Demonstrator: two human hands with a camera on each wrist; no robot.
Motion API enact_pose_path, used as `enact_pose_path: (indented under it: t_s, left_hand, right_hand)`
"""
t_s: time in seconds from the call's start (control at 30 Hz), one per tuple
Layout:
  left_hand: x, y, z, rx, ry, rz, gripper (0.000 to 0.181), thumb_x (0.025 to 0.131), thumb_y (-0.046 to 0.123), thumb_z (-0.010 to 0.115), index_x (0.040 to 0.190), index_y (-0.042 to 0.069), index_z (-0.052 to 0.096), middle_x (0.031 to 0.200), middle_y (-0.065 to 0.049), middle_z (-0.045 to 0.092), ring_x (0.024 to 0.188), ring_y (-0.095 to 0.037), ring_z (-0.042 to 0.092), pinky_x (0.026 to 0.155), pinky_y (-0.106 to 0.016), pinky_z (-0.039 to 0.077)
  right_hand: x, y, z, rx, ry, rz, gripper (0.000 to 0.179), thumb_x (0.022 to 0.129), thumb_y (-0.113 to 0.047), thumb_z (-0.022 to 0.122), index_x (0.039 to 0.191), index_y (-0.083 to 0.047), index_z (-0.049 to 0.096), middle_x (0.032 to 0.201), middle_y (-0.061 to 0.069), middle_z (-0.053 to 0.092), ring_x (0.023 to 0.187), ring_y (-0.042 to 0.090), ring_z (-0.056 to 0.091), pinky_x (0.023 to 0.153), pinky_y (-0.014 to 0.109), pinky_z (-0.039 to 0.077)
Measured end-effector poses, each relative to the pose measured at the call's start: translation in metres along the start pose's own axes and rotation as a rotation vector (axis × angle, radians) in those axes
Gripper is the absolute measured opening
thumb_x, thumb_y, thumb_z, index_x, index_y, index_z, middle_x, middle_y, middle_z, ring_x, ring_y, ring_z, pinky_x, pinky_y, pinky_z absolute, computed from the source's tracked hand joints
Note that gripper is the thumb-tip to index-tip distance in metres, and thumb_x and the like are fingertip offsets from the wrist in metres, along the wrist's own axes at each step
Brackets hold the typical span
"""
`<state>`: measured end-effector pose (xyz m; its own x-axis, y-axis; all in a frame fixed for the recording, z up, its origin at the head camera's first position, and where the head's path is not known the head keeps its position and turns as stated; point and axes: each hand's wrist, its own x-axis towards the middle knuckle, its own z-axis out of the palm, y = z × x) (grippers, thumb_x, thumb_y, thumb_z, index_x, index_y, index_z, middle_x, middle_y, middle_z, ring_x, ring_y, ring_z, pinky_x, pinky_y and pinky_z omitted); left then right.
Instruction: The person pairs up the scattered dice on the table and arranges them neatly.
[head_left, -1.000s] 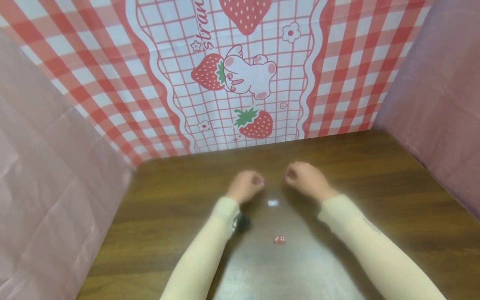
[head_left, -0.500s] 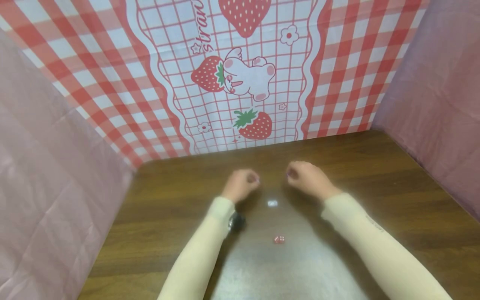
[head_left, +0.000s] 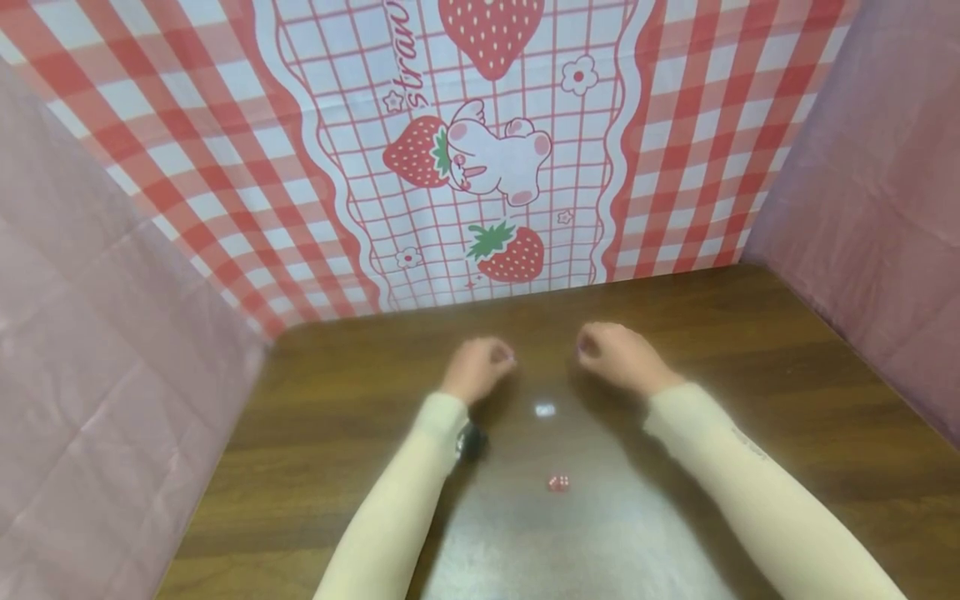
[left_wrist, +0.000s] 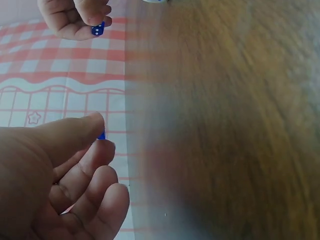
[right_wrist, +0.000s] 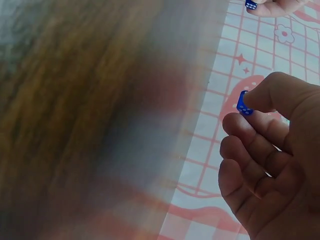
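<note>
Between thumb and index finger, my left hand (head_left: 477, 368) pinches a small blue die (left_wrist: 101, 135), mostly covered by the fingertips in the left wrist view. My right hand (head_left: 624, 357) pinches another blue die (right_wrist: 244, 104) with white dots, held by thumb and index finger. Both hands hover a little above the wooden table, apart from each other with a gap between them. On the table just below that gap lie white dice (head_left: 544, 410), side by side. Closer to me are red dice (head_left: 558, 483) with white dots, also together.
The brown wooden table (head_left: 345, 467) has a bright glare near its front. A red-and-white checked strawberry cloth (head_left: 675, 150) hangs behind it. Pink cloth (head_left: 90, 358) closes off the left side, and more pink cloth (head_left: 870, 208) the right. A dark watch (head_left: 471, 442) sits on the left wrist.
My left hand has shifted slightly to the left, and my right hand slightly to the right, so the gap between them is wider. The dice on the table stay put.
</note>
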<state>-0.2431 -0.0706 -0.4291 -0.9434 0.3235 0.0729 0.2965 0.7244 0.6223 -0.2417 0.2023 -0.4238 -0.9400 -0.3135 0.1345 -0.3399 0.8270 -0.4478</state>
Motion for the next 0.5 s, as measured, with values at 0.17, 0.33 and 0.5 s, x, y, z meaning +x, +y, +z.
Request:
enact_pose_path:
  t_s: [0.17,0.33,0.5]
  left_hand:
    - [0.004,-0.001,0.002,-0.004,-0.004,-0.011,0.020,0.096,0.020,0.073,0.114,0.011,0.072,0.110,-0.004,0.074,0.101,-0.019,0.069,0.092,-0.038,0.058]
    - [0.007,-0.002,0.004,-0.009,-0.009,-0.035,0.019,0.096,0.014,0.072,0.115,0.009,0.072,0.111,-0.006,0.073,0.101,-0.021,0.069,0.092,-0.037,0.058]
    - [0.011,0.000,0.006,0.030,-0.014,-0.045,0.018,0.096,0.014,0.072,0.114,0.011,0.072,0.109,-0.005,0.073,0.101,-0.021,0.068,0.092,-0.037,0.058]
  right_hand:
    - [0.002,0.001,0.000,0.002,-0.013,0.010,0.016,0.092,-0.016,0.075,0.105,-0.014,0.068,0.098,0.003,0.070,0.095,0.025,0.067,0.087,0.048,0.058]
    - [0.006,-0.002,0.000,-0.010,-0.024,0.005,0.013,0.092,-0.015,0.074,0.104,-0.013,0.068,0.097,0.004,0.070,0.093,0.025,0.067,0.085,0.048,0.059]
    - [0.011,-0.005,0.002,-0.006,-0.042,0.009,0.012,0.092,-0.015,0.074,0.101,-0.015,0.067,0.094,0.002,0.069,0.090,0.023,0.067,0.083,0.046,0.059]
